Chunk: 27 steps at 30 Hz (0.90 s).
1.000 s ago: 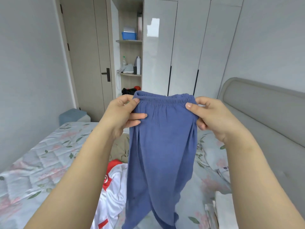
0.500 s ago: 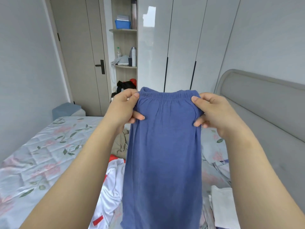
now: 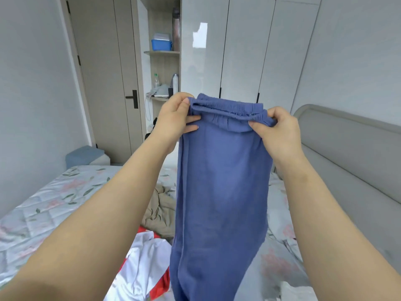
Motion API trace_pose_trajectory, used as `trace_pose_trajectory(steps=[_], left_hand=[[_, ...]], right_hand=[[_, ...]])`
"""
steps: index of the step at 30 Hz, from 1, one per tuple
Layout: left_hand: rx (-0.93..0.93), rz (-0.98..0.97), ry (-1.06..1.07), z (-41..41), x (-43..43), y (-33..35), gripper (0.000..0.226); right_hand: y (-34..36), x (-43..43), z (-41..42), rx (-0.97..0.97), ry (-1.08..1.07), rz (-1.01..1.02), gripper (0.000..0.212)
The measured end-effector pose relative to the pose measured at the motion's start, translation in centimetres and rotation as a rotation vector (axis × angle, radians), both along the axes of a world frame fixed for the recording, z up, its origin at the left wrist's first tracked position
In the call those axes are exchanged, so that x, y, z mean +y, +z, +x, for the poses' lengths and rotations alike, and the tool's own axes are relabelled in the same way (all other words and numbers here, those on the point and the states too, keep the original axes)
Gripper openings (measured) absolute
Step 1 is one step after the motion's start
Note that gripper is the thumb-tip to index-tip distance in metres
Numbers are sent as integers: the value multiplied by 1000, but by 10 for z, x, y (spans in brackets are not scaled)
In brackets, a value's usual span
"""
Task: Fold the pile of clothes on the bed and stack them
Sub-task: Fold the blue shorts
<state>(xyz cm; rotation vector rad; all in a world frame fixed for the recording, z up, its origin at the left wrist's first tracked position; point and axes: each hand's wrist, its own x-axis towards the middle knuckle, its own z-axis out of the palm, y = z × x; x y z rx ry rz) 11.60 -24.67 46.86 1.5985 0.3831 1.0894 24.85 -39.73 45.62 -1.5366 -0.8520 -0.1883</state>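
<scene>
Trousers: blue, held up in mid-air at frame centre, hanging down towards 6 o'clock over the bed; hems out of view.
Waistband: elastic, stretched between both hands; front layer sagging lower than back layer, not lined up.
Left hand: at 11 o'clock, fingers clenched on left end of waistband, thumb on top, pinching cloth.
Right hand: at 1 o'clock, fingers curled round bunched right end of waistband, pinching it.
Bed: floral quilt, from 9 o'clock round to 4 o'clock, below the trousers.
Pile: beige garment and white-and-red shirt at 7 o'clock, crumpled, unfolded, just beside the hanging cloth.
Headboard: grey, padded, at 3 o'clock.
Step, judged: straightening and matching up before laying flat for a first fold.
Risk, waistband: crooked fold likely. Cause: front edge lower than back, side seams unmatched.
Risk, grip: possible slip from a small pinch on gathered elastic. Result: one end dropping, twist down the legs.
Risk, pile: possible landing on the crumpled garments at 7 o'clock. Cause: cloth hanging right next to them. Result: lumpy fold, tangled cloth.
Risk, legs: twisted or overlapped legs possible; cannot tell, hems hidden below the frame edge.
Risk, stack: no folded stack in view, drop spot unclear; messy placement possible without flat quilt picked first, best guess 9 o'clock.
</scene>
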Motion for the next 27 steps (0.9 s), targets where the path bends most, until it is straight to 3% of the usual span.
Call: trace_pose_trajectory(steps=[4, 9, 13, 16, 18, 27], left_hand=[[-64, 26, -53, 14, 3, 7, 23], [44, 110, -160, 19, 9, -8, 23], [119, 108, -160, 5, 4, -31, 11], [183, 107, -152, -11, -2, -57, 12], [216, 99, -183, -27, -10, -77, 14], [361, -130, -409, -129, -56, -185, 16]], right_hand=[[10, 4, 11, -51, 15, 17, 32], [10, -2, 20, 16, 65, -35, 24], [-1, -22, 16, 27, 233, -235, 15], [-20, -40, 1, 83, 272, -404, 5], [-37, -53, -17, 153, 303, -463, 9], [-116, -116, -124, 352, 377, -682, 9]])
